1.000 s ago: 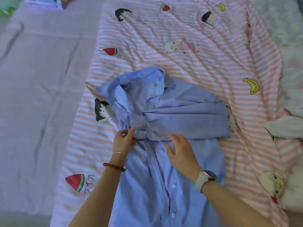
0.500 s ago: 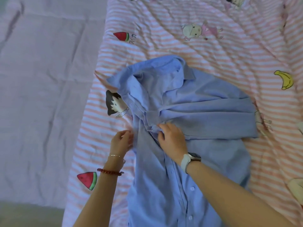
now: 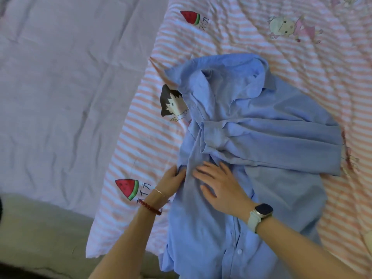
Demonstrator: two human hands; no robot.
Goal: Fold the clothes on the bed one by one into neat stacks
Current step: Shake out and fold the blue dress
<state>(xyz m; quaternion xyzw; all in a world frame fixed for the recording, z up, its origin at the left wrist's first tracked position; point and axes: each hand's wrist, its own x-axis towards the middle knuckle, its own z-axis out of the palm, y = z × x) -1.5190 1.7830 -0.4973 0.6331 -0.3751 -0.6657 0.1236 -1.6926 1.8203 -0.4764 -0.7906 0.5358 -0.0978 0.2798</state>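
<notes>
Lying collar-up on the striped quilt (image 3: 231, 37), near its left edge, the blue shirt (image 3: 271, 178) has one sleeve (image 3: 281, 141) folded across its chest. Left hand (image 3: 171, 181) pinches the shirt's left side edge, fingers curled round the fabric. Right hand (image 3: 219, 186) rests flat on the front, fingers spread.

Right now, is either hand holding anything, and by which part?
The left hand grips the blue shirt at its left side edge. The right hand only lies flat on the shirt front.
</notes>
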